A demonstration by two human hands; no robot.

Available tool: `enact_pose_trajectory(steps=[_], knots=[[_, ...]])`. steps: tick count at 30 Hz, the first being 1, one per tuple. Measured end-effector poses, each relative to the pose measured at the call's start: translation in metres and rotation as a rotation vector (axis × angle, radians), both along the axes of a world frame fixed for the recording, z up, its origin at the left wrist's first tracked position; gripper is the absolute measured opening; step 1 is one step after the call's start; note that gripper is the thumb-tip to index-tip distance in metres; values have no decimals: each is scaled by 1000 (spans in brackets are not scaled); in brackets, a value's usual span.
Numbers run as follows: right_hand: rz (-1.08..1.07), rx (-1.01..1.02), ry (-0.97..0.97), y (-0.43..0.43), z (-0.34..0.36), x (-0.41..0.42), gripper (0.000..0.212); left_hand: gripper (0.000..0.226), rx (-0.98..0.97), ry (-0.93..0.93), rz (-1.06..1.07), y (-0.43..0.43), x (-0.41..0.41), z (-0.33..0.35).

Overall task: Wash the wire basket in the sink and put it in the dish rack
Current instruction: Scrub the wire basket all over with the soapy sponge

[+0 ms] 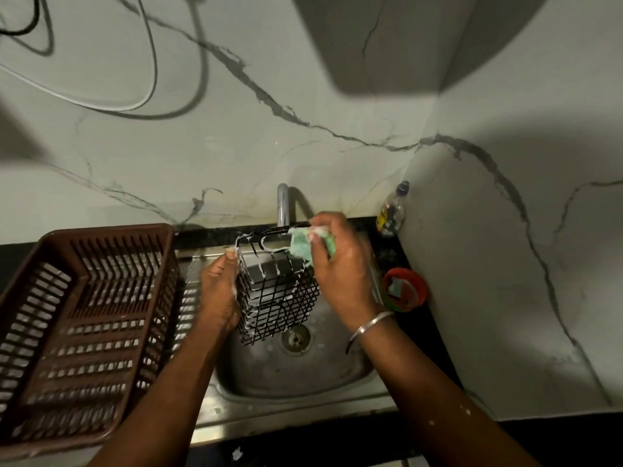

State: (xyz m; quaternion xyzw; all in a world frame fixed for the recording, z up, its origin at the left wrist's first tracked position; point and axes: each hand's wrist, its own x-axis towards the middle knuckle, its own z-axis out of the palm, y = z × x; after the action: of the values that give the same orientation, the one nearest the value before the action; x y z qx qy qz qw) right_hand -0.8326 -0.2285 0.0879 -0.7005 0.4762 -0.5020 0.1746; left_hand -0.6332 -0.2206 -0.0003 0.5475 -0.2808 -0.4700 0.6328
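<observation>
A black wire basket, flecked with white soap foam, hangs tilted over the steel sink. My left hand grips its left side, thumb at the top rim. My right hand holds a green sponge pressed against the basket's upper right rim. A brown plastic dish rack stands empty on the drainboard to the left of the sink.
A steel tap rises behind the basket. A clear bottle stands in the back right corner. A small red tub with something green inside sits right of the sink. Marble walls close in behind and on the right.
</observation>
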Motion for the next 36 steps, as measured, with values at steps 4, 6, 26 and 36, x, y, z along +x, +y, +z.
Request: enact_pose_trajectory(steps=[4, 6, 26, 36], knots=[[51, -22, 140, 2, -10, 8, 21, 28, -42, 7, 25, 1, 0, -2], [171, -110, 217, 14, -19, 7, 19, 30, -37, 39, 33, 1, 1, 0], [131, -9, 132, 13, -2, -14, 15, 54, 61, 194, 17, 5, 18, -9], [122, 51, 51, 9, -8, -13, 18, 46, 31, 236, 6, 4, 24, -19]])
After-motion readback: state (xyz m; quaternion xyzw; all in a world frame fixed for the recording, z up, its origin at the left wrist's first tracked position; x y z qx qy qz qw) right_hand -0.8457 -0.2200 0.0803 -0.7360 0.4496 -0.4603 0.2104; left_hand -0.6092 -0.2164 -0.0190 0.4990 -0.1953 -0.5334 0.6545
